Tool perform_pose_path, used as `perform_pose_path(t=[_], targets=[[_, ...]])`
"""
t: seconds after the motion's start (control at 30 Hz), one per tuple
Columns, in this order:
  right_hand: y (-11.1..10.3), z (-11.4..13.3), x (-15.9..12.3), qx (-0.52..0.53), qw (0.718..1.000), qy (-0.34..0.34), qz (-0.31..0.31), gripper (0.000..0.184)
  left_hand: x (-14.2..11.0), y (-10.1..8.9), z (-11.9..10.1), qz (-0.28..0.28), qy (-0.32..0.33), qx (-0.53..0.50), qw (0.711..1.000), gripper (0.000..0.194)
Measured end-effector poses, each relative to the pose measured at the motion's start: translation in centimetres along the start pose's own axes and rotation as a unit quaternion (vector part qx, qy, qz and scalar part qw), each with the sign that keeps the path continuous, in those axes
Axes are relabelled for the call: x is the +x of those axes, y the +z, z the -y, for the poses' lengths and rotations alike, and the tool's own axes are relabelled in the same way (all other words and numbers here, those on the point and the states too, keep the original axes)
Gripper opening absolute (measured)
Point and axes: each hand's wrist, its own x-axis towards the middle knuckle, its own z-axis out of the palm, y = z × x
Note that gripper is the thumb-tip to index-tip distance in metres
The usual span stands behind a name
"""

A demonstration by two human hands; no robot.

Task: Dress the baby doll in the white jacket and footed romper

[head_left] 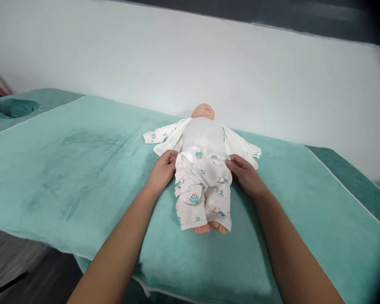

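A baby doll (203,111) lies on its back on a green padded cover, head toward the wall and feet toward me. Printed white baby pants (204,173) cover its legs up to the waist, with the bare toes showing at the cuffs. A white top (240,141) with printed sleeves lies spread open at both sides of the doll's torso. My left hand (165,168) pinches the waistband at the left hip. At the opposite hip, my right hand (244,172) has thumb and fingers closed on the waistband.
The green cover (91,177) spreads over a table against a white wall (177,59). Its front edge drops off toward a dark floor (15,257) at lower left. A darker green cloth fold (12,107) lies at the far left.
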Motion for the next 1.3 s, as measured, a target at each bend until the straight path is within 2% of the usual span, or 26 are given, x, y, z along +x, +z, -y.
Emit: perform_pose_path(t=[0.07,0.17,0.27,0.33,0.5,0.63,0.9,1.07,1.17,1.3], targets=[[-1.1,0.1,-0.4,0.017,0.998,0.009,0.053,0.028,-0.3,-0.6,-0.2,0.040,-0.018,0.016,0.999,0.013],[-1.7,0.3,-0.6,0.026,0.995,-0.002,0.093,0.030,-0.6,-1.2,-0.9,0.112,-0.006,0.041,0.993,0.020],[-1.6,0.2,-0.6,0.017,0.995,0.001,0.101,0.032,-0.8,-1.6,-1.6,0.166,0.008,0.050,0.985,0.027],[-1.5,0.1,-0.6,0.026,0.995,0.004,0.096,0.031,-1.0,-1.7,-1.8,0.179,0.004,0.023,0.984,0.031],[-1.2,-0.3,-0.4,0.094,0.994,-0.025,0.046,0.024,-0.9,-1.4,-1.0,0.177,-0.030,-0.082,0.980,0.042],[-0.4,-0.2,-0.3,0.156,0.988,-0.011,0.012,0.024,-0.8,-0.6,-0.4,0.159,-0.027,-0.139,0.977,0.045],[1.0,-0.7,0.5,0.176,0.984,-0.027,0.003,0.030,-0.7,1.0,0.1,0.079,0.035,-0.131,0.988,0.043],[1.7,-0.9,0.8,0.170,0.985,-0.009,0.039,0.028,-0.8,1.6,-0.3,0.025,0.060,-0.115,0.991,0.025],[1.7,-0.5,0.6,0.152,0.986,-0.010,0.069,0.028,-1.2,1.9,-1.2,0.038,0.020,-0.125,0.991,0.028],[1.5,0.0,0.1,0.113,0.987,0.005,0.114,0.033,-1.6,2.1,-1.9,0.067,-0.055,-0.206,0.975,0.036]])
